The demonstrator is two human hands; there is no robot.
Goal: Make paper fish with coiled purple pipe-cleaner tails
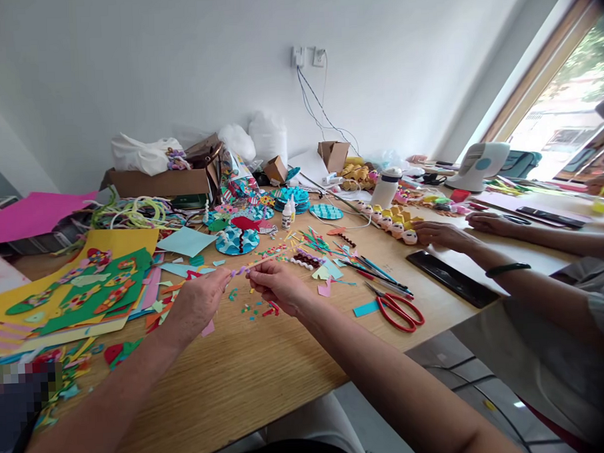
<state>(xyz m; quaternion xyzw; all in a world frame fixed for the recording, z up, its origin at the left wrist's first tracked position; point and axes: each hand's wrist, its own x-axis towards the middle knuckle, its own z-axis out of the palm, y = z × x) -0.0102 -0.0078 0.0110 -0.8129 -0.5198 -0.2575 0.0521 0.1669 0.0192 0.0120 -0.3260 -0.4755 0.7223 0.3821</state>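
Lying nearest was a bare stretch of wooden tabletop [269,381], with red-handled scissors [384,296] on its right side, near a blue paper strip [366,308]. Small red and green scraps [271,309] were strewn toward the middle. Just beyond, the left hand [204,299] pinched one end of a coiled purple pipe cleaner [240,271] in its fingers, while the right hand [279,287] pinched near the other end, thumb against fingers; a thin pale stick [263,261] projected past it. Whether the stick ran inside the coil could not be told. The pipe cleaner looked feather-light, fuzzy and bendable, unlikely to slip, though a hard squeeze would probably flatten its curls; a light hold at the tips seemed best. Farther off lay brown and white curled pieces [307,257], then a blue patterned disc [227,242], glue bottles [287,219] and a cardboard box [152,181].
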